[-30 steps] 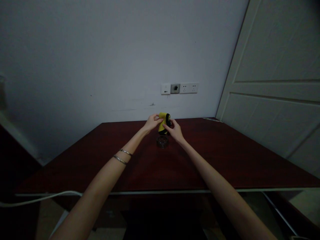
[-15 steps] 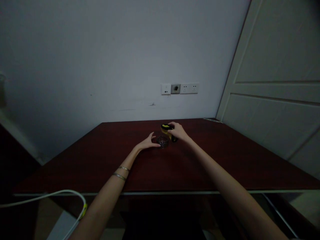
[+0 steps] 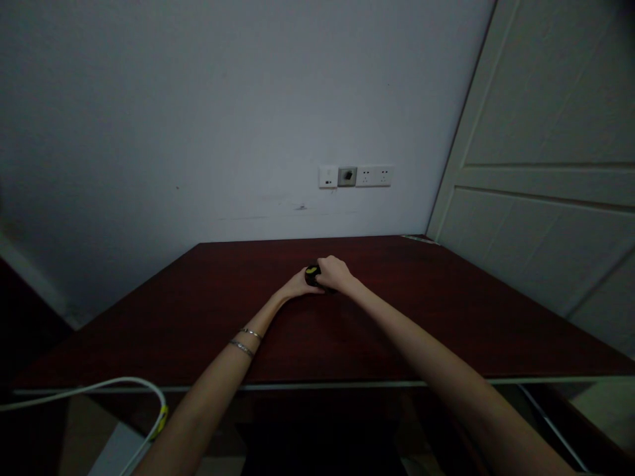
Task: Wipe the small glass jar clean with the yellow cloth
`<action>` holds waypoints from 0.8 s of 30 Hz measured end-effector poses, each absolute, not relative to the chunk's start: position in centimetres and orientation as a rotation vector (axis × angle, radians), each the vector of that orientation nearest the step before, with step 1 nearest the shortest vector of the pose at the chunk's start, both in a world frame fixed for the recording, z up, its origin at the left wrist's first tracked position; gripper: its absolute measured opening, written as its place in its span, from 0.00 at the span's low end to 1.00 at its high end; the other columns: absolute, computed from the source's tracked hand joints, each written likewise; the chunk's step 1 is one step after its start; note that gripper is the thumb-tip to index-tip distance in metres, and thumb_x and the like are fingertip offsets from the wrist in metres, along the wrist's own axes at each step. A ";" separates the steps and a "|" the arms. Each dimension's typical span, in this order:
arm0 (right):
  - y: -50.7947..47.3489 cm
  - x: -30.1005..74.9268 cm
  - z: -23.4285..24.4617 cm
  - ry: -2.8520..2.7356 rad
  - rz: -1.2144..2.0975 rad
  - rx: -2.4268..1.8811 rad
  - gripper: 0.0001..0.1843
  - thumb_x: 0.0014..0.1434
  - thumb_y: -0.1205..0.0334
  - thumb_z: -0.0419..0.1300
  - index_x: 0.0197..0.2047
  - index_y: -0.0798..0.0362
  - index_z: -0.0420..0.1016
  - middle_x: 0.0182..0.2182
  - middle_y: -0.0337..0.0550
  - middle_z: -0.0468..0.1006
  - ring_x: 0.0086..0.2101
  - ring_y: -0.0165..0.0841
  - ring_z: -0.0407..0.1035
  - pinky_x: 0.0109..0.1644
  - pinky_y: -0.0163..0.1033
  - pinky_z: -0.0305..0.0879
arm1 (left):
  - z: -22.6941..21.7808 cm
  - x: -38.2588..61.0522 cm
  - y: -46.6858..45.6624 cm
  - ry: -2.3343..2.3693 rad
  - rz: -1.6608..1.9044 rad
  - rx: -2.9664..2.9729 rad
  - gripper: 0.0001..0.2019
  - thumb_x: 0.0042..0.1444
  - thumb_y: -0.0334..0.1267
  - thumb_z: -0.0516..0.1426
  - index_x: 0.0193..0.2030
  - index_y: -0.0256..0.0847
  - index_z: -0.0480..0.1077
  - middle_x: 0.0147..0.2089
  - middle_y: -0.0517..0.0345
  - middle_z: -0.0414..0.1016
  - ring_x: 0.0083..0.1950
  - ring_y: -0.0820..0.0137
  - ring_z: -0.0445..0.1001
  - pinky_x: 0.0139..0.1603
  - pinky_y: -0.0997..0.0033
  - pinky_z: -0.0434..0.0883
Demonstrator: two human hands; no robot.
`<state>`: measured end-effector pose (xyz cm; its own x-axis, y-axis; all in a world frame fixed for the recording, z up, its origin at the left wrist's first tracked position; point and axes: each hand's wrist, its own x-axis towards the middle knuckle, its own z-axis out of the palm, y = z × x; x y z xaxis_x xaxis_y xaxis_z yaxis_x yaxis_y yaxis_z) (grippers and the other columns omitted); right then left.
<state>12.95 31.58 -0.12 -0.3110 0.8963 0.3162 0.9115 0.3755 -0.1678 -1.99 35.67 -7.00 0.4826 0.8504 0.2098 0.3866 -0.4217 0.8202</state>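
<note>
My right hand [image 3: 334, 274] is closed on a small black-and-yellow object [image 3: 312, 272], whose exact kind I cannot make out. It holds the object low over the table [image 3: 238, 297], where the small round glass dish stands; the dish is now almost wholly covered by the hands and the object. On the left side of that spot my left hand [image 3: 297, 285] curves round, thumb in front and fingers behind, against the dish and the object's left end. Two thin bracelets [image 3: 243, 347] circle the left wrist.
Behind the dark red tabletop rises a pale wall with a row of sockets [image 3: 366, 176]. A white panelled door [image 3: 550, 165] borders the right side. A white cable [image 3: 126, 379] with a yellow tag loops at the front left edge.
My right hand has moved left and down, bringing the black-and-yellow object from beside the glass dish onto its spot. The left hand has closed in slightly, and the dish is now hidden.
</note>
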 end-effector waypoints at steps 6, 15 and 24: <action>33.0 13.0 -0.8 -2.396 0.115 -1.457 0.13 0.45 0.66 0.56 0.34 0.60 0.78 0.31 0.57 0.78 0.32 0.42 0.73 0.32 0.36 0.63 | -7.2 -1.8 35.8 1.080 0.862 1.997 0.33 0.31 0.43 0.67 0.47 0.34 0.64 0.46 0.49 0.73 0.47 0.62 0.71 0.47 0.65 0.68; 36.0 14.4 -0.7 -2.460 0.534 -1.442 0.14 0.42 0.65 0.57 0.33 0.59 0.77 0.25 0.43 0.76 0.25 0.30 0.68 0.24 0.29 0.56 | -7.0 -1.8 35.4 1.189 0.913 2.056 0.37 0.30 0.47 0.67 0.50 0.37 0.65 0.49 0.48 0.72 0.50 0.59 0.70 0.51 0.63 0.65; 36.7 14.9 -0.9 -2.385 0.736 -1.366 0.12 0.39 0.70 0.53 0.28 0.60 0.76 0.19 0.38 0.70 0.19 0.24 0.60 0.21 0.29 0.53 | -7.4 -1.8 35.3 1.203 0.950 2.039 0.38 0.30 0.48 0.67 0.50 0.37 0.65 0.48 0.49 0.72 0.49 0.60 0.71 0.51 0.62 0.66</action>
